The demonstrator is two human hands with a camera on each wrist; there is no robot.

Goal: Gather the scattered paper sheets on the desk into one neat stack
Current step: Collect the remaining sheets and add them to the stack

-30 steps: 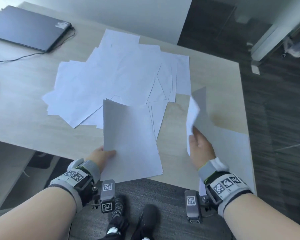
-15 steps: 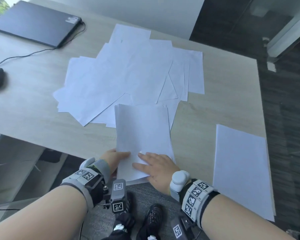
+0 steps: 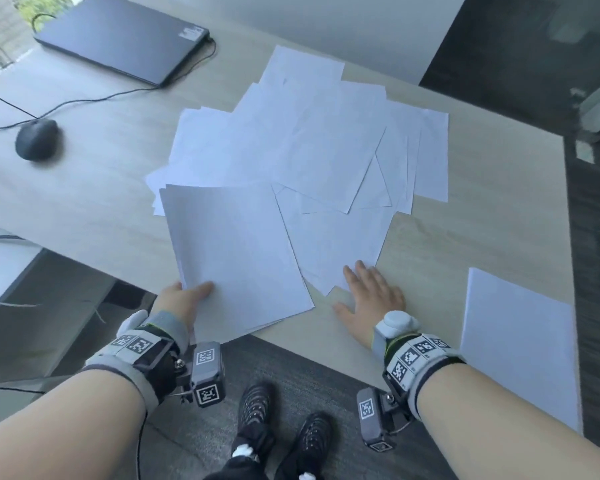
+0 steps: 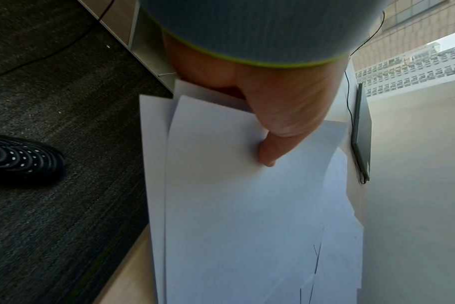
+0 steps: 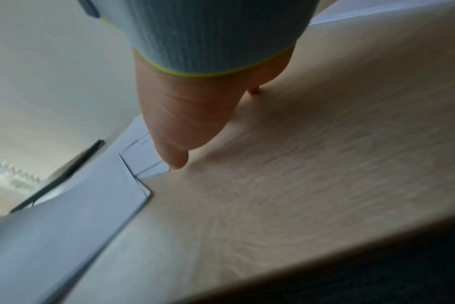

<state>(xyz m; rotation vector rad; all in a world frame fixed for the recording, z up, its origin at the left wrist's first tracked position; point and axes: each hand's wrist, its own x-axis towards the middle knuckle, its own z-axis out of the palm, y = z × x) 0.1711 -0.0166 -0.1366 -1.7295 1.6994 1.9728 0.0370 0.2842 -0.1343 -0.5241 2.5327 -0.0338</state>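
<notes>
My left hand (image 3: 187,299) pinches the near left corner of a small bundle of white sheets (image 3: 236,254), thumb on top, at the desk's front edge; the left wrist view shows the thumb (image 4: 268,152) pressing the top sheet (image 4: 234,226). My right hand (image 3: 371,299) lies flat on the desk with straight fingers, fingertips on the near corner of a loose sheet (image 3: 333,244). Behind these spreads a big overlapping pile of white sheets (image 3: 302,140). One separate sheet (image 3: 520,344) lies at the near right corner.
A closed dark laptop (image 3: 122,36) sits at the far left with a cable. A black mouse (image 3: 37,138) lies left of the pile. The wooden desk (image 3: 482,230) ends close in front of me; my shoes (image 3: 257,414) stand on dark carpet below.
My left hand has swung its bundle leftward. My right hand left the bundle and moved right onto the desk, touching a loose sheet's corner. The view shifted left.
</notes>
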